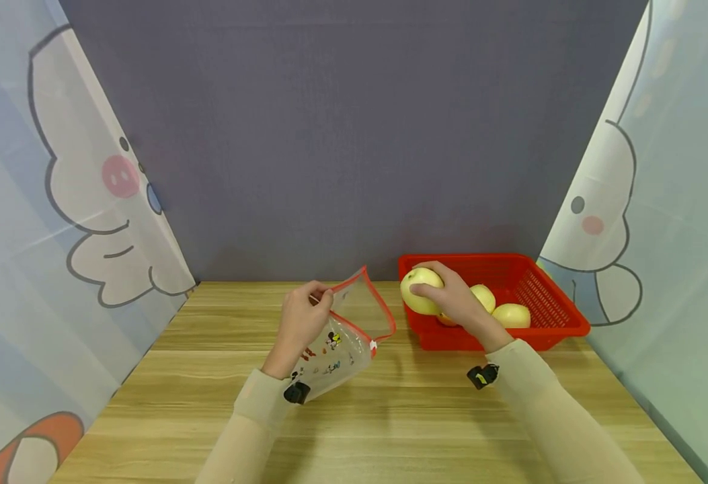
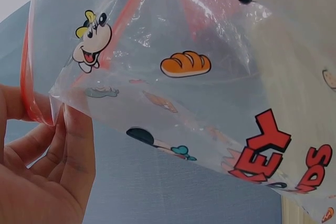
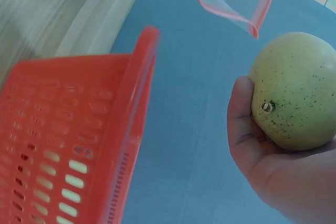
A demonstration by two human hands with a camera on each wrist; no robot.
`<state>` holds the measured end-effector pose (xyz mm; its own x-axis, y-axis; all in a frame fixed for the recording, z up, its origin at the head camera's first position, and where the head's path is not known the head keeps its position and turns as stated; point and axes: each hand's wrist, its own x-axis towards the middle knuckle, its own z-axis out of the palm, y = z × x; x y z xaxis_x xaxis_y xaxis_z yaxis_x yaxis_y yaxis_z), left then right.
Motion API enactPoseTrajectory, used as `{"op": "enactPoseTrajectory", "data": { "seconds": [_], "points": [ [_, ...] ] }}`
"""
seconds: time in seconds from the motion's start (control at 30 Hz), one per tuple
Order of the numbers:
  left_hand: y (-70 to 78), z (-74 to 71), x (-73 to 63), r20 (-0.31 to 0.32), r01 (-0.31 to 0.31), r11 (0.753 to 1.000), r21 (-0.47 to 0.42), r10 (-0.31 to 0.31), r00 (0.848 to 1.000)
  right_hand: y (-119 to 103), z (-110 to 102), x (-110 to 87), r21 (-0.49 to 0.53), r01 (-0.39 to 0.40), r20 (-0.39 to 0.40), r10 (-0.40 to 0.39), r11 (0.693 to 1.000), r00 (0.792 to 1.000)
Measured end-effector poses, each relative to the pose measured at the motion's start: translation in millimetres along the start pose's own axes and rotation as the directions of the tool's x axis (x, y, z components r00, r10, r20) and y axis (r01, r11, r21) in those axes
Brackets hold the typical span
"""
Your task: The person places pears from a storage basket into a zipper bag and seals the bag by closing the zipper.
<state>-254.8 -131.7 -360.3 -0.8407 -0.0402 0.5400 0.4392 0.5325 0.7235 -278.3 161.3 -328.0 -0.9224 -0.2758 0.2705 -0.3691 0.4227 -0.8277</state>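
My left hand (image 1: 307, 317) pinches one side of the mouth of a clear plastic zip bag (image 1: 341, 349) with cartoon prints. The bag's red-edged mouth gapes toward the right, with a white slider (image 1: 373, 345) at its lower corner. In the left wrist view, thumb and fingers (image 2: 79, 150) grip the red rim. My right hand (image 1: 447, 292) holds a round, pale yellow-green fruit (image 1: 421, 290) above the basket's left rim, to the right of the bag. The right wrist view shows the fruit (image 3: 296, 93) with dark specks and a stem stub, cupped by thumb and palm.
A red slotted plastic basket (image 1: 562, 323) stands at the right back of the wooden table (image 1: 420, 417). Inside are more pale yellow fruits (image 1: 512, 315) and something orange (image 1: 446, 320). A grey cloth (image 1: 354, 134) hangs behind, with cartoon-printed curtains (image 1: 111, 181) at both sides.
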Motion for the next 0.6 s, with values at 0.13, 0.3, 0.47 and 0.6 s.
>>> {"op": "enactPoseTrajectory", "data": {
  "seconds": [0.13,0.3,0.47,0.6],
  "points": [
    [-0.1,-0.3,-0.2,-0.003,-0.002,1.000,0.005,0.002,1.000,-1.4,7.5,0.3,0.020,0.020,0.013,-0.021,1.000,1.000],
    [2.1,-0.8,-0.6,-0.004,-0.009,1.000,0.001,0.009,1.000,-3.4,16.6,0.4,0.025,0.035,0.025,-0.036,0.999,0.999],
    [3.7,0.3,-0.4,-0.001,-0.008,1.000,0.002,0.008,1.000,-2.6,26.9,0.0,0.038,0.037,0.034,-0.039,0.999,0.999],
    [3.7,0.7,-1.4,-0.004,-0.005,1.000,0.000,0.005,1.000,0.2,34.6,-0.7,0.041,0.046,0.053,-0.048,0.998,0.997]
  ]
}}
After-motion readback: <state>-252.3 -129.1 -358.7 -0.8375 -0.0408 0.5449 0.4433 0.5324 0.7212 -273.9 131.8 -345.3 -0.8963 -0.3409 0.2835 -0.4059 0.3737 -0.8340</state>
